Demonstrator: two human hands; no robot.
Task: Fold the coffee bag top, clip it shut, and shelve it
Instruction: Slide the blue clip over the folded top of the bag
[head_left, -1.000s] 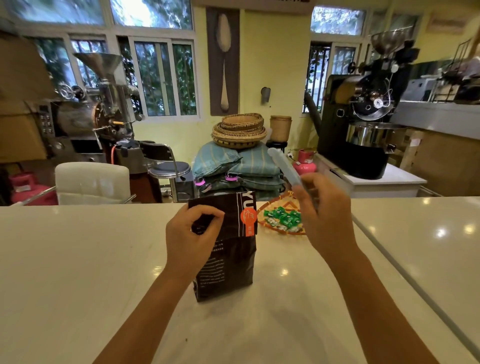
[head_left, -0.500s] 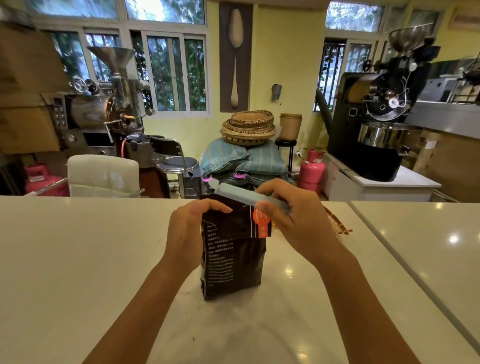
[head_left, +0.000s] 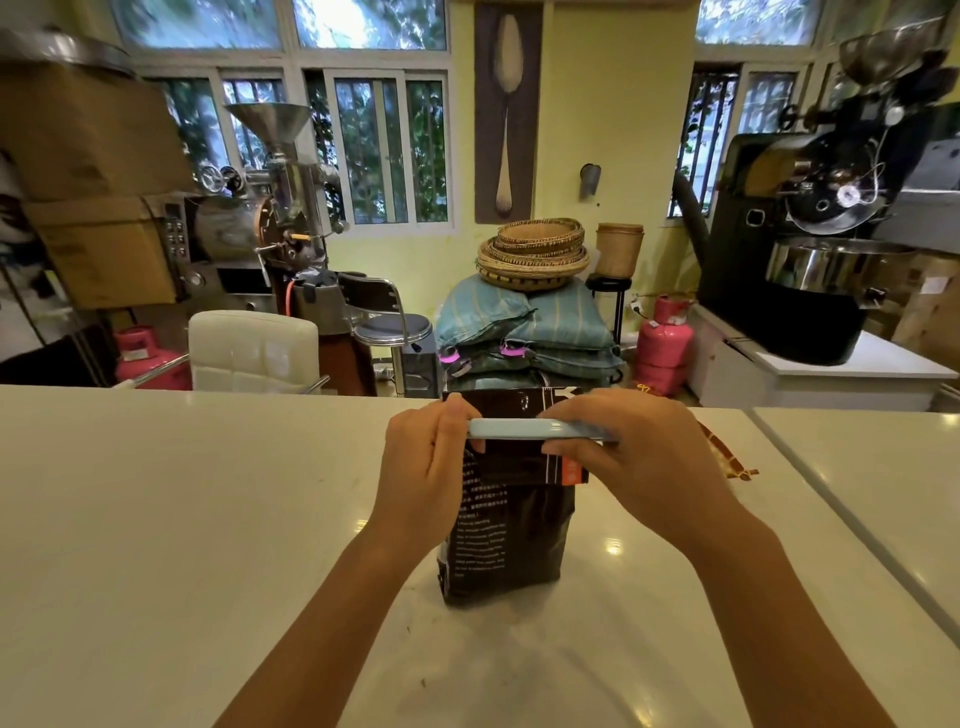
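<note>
The white counter (head_left: 182, 519) lies bare to the left of the standing coffee bag (head_left: 506, 540) and in front of it. On the right a patterned tray (head_left: 727, 460) sits near the bag, partly hidden behind the right hand (head_left: 639, 457); beyond it the counter seam (head_left: 831, 509) runs diagonally.

One coffee bag (head_left: 506, 540) stands on the tabletop (head_left: 156, 519) with one pale blue clip (head_left: 535, 429) across its top, under two hands: left (head_left: 423, 475), right (head_left: 644, 467). Behind are two coffee roasters (head_left: 244, 234) (head_left: 821, 249), two pink gas cylinders (head_left: 662, 343) (head_left: 143, 358), one stack of woven baskets (head_left: 532, 252), one white chair (head_left: 252, 351) and one stool (head_left: 392, 330).
</note>
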